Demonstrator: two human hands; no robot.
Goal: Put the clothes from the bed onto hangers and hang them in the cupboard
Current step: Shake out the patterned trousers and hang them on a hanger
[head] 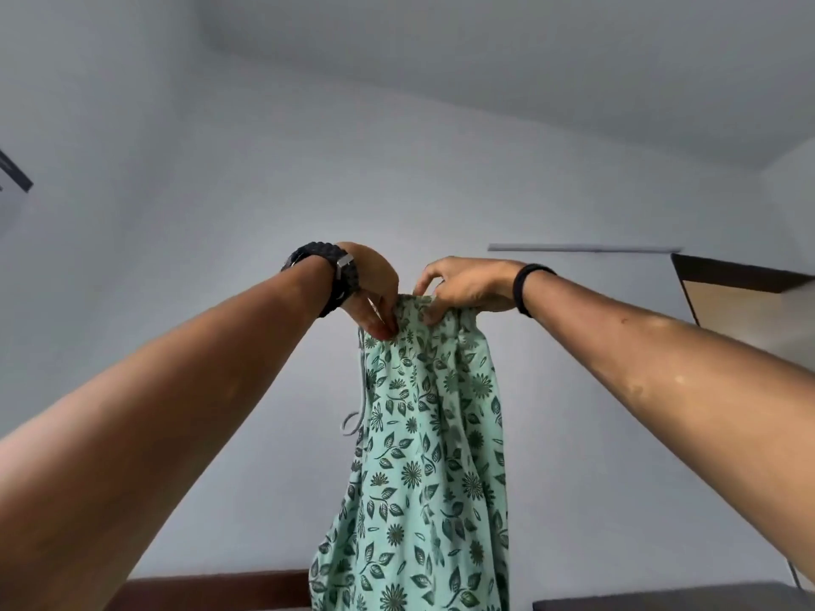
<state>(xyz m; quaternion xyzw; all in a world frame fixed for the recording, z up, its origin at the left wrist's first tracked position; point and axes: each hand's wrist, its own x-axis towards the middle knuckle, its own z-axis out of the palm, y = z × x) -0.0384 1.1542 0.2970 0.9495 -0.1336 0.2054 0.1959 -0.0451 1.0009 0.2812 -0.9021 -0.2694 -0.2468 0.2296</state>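
A mint-green garment (pixel 423 469) printed with dark leaves and flowers hangs straight down in front of me, held up high against the pale wall. My left hand (pixel 375 288), with a black watch on the wrist, pinches its top edge on the left. My right hand (pixel 463 288), with a black band on the wrist, grips the gathered top edge on the right. The hands are almost touching. A grey drawstring (pixel 359 407) dangles on the garment's left side. No hanger and no bed are in view.
A dark wooden door or cupboard panel (pixel 741 293) stands at the right, under a grey rail (pixel 582 247). A dark brown headboard-like edge (pixel 211 588) runs along the bottom left and a dark surface (pixel 661 604) at the bottom right. A dark fan blade (pixel 15 172) shows far left.
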